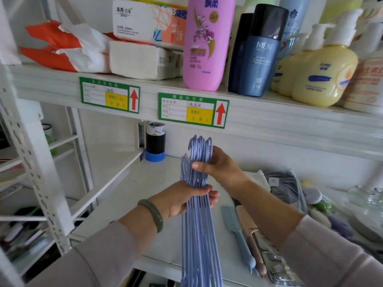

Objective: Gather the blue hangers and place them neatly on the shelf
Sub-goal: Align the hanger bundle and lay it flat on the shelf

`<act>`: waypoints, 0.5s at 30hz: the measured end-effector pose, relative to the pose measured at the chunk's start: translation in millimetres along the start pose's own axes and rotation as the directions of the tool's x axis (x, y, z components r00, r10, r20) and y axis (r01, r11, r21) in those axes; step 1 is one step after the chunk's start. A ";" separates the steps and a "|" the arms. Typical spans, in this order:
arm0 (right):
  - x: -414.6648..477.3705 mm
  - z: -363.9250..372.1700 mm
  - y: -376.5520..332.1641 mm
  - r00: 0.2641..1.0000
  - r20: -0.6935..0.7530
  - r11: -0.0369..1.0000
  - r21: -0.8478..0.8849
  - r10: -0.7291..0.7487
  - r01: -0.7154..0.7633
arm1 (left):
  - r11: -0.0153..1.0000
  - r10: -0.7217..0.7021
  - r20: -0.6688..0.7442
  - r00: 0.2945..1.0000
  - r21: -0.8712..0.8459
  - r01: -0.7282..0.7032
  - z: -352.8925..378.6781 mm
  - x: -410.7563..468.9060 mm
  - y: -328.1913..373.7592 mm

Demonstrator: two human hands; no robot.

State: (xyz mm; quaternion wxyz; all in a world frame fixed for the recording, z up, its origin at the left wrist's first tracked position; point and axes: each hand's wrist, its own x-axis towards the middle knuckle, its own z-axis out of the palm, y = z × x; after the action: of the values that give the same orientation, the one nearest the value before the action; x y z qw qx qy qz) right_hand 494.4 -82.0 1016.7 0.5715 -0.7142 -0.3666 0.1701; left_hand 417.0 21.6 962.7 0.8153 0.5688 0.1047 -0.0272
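Head view: both hands clamp 1 bundle of blue hangers [199,204] above the white shelf [128,183], the left hand [182,199] wrapped around the middle, the right hand [215,164] pinching just under the hooks. That 2-point hold likely keeps them aligned for neat placing beside the combs [234,224].

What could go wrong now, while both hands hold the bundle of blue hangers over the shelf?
1. The blue hangers are loosely bunched between the left hand and right hand; some hooks sit lower than others, so one might slip out.
2. Laid down rightward, the bundle might knock the combs lying close beside it.
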 end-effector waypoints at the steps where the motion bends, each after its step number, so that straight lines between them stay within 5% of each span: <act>1: -4.7 1.6 8.6 0.991 -0.124 0.998 -0.037 0.044 -0.049 | 1.000 0.021 -0.012 1.000 0.014 -0.021 -1.2 -0.1 3.0; 3: -22.4 6.0 28.4 0.939 -0.250 0.965 -0.048 0.237 -0.256 | 0.998 0.056 -0.026 0.998 0.030 -0.056 -4.4 0.1 8.0; 6: -49.5 12.5 44.4 0.806 0.226 0.805 0.122 0.547 -0.581 | 0.998 0.038 -0.043 0.998 -0.041 -0.039 -10.6 2.6 11.6; 9: -60.1 23.9 42.9 0.712 0.554 0.698 0.295 0.431 -0.652 | 0.997 0.025 -0.036 0.999 -0.066 -0.027 -12.5 4.5 13.9; 15: -49.9 37.7 43.1 0.771 0.554 0.663 0.453 0.315 -0.597 | 0.998 0.050 -0.052 0.997 -0.046 -0.052 -16.0 7.3 23.6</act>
State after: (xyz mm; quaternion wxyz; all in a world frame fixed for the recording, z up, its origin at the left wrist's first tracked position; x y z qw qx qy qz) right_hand 450.0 -95.1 956.4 0.6097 -0.5062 -0.2116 0.5721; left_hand 425.7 45.4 977.7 0.8260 0.5524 0.1115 0.0103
